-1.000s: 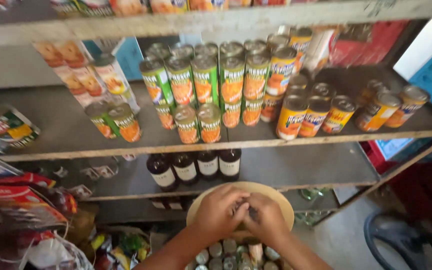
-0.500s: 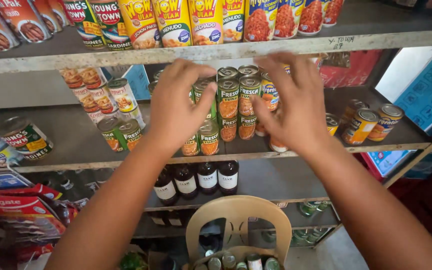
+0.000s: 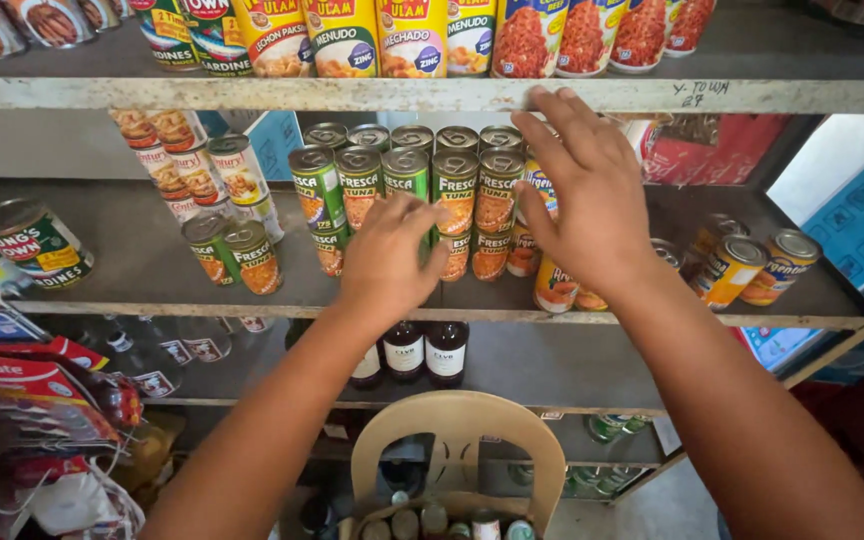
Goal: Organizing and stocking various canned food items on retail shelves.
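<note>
Green and orange tuna cans (image 3: 407, 190) stand stacked two high on the middle shelf (image 3: 132, 300). My left hand (image 3: 389, 260) is curled around a can in the lower row, under a green can. My right hand (image 3: 582, 195) reaches in with fingers spread, its palm against the orange cans (image 3: 497, 195) at the stack's right side, fingertips near the upper shelf's edge (image 3: 652, 95). What lies under the right palm is hidden.
The top shelf holds several yellow, green and red cans (image 3: 342, 35). Loose cans (image 3: 752, 265) stand at the right, one lies on its side (image 3: 32, 240) at the left. Dark bottles (image 3: 427, 350) are below. A wooden chair back (image 3: 457, 440) stands over a basket of cans.
Both hands rose from the basket below to the middle shelf. The left hand then dropped and closed on a lower can; the right hand stayed spread on the stack. The view moved closer.
</note>
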